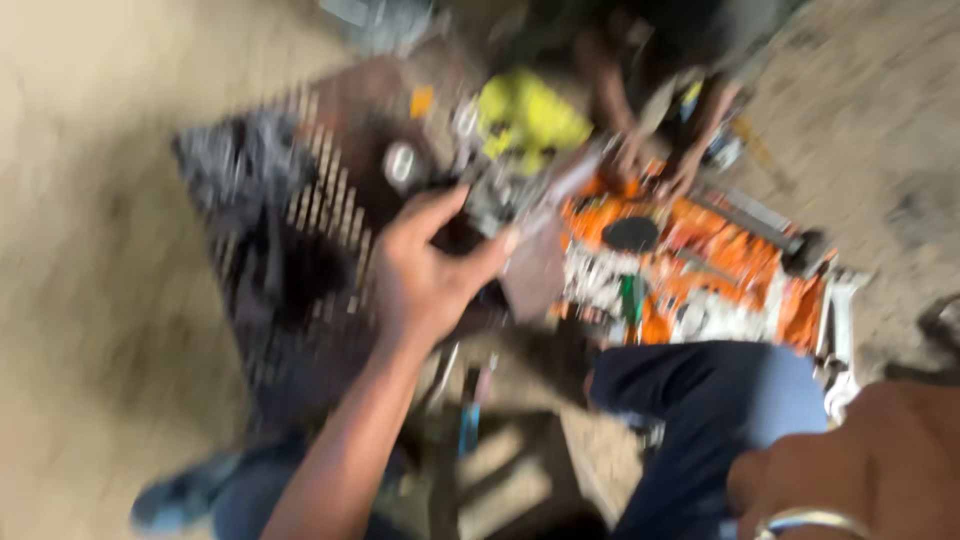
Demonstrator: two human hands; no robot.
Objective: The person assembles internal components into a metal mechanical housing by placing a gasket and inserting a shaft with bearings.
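Observation:
The whole view is heavily blurred. My left hand (432, 272) reaches forward, thumb raised and fingers stretched toward a grey metal part (498, 200) and a flat brown piece (535, 272). The blur hides whether it grips either one. My right hand (880, 450) sits low at the right by my dark blue trouser knee (715, 400), with a metal bangle (810, 520) at the wrist. Its fingers do not show. Just beyond my left hand lies an orange and white machine body (700, 275).
Another person's hands (655, 160) work at the far side of the orange machine. A yellow-green object (530, 120) lies behind the metal part. A dark ribbed metal block (285, 260) stands at the left. Sandy ground (90, 250) surrounds everything.

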